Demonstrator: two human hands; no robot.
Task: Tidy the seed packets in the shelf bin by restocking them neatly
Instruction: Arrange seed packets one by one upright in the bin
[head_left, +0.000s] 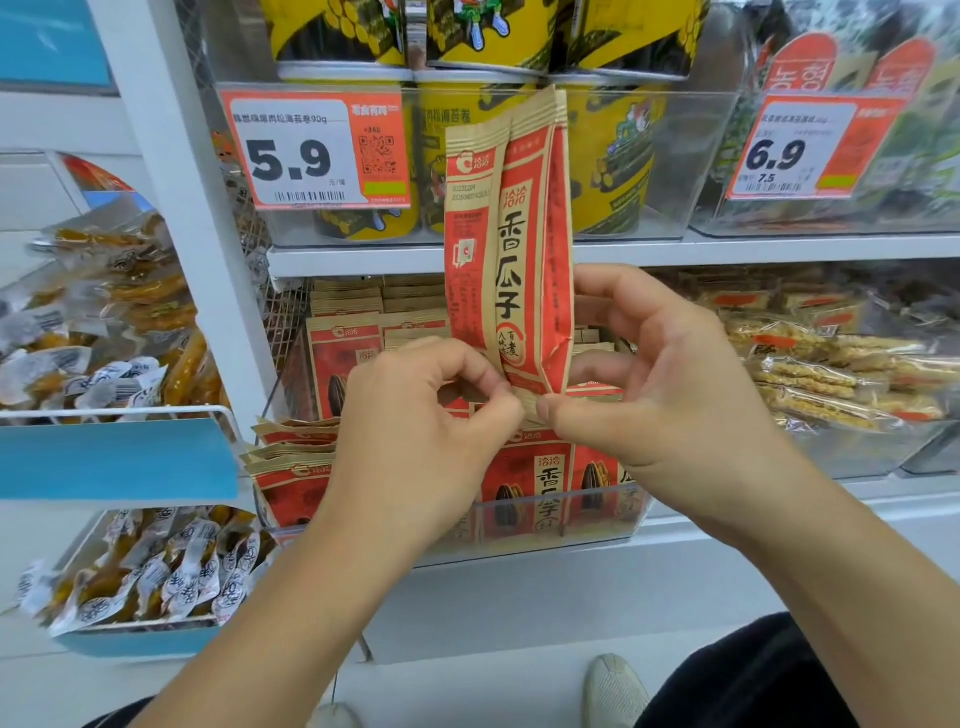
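Place: a shop, at a snack aisle.
Shelving: white shelf boards (779, 249) carrying clear plastic bins (701, 156) of packaged goods.
Pricing: orange-and-white price tags, one reading 5.9 (317, 150) with barcode and QR code, another 6.9 (810, 148).
Stock: yellow tubs (613, 156), many identical red seed packets (524, 483), wrapped snacks (156, 571) heaped in trays.
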